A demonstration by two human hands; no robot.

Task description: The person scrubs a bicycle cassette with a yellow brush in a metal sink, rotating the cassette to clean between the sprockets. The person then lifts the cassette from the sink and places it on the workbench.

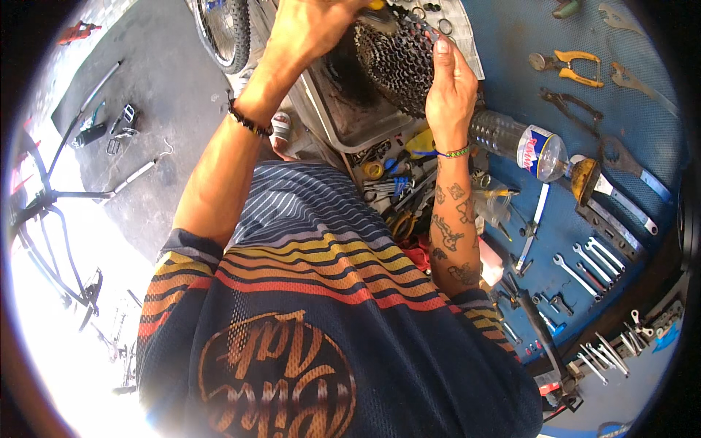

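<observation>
A dark, greasy bicycle cassette [398, 69] is held up at the top middle of the head view, its sprockets stacked and tilted. My right hand [451, 91] grips its right edge, thumb up along the side and the other fingers hidden behind. My left hand [314, 29] is closed at the upper edge, partly cut off by the frame. From it a yellow-handled brush [377, 20] reaches onto the upper left of the cassette; its bristles look brownish. Below the cassette sits a dirty metal tray [350, 143].
A clear plastic bottle [499, 136] lies by my right wrist. Yellow-handled pliers [577, 67] and several wrenches [584, 263] hang on the blue panel [504, 51] at right. Loose tools [401, 190] crowd below the tray. A bicycle wheel [237, 36] stands upper left, with a frame [44, 197] at far left.
</observation>
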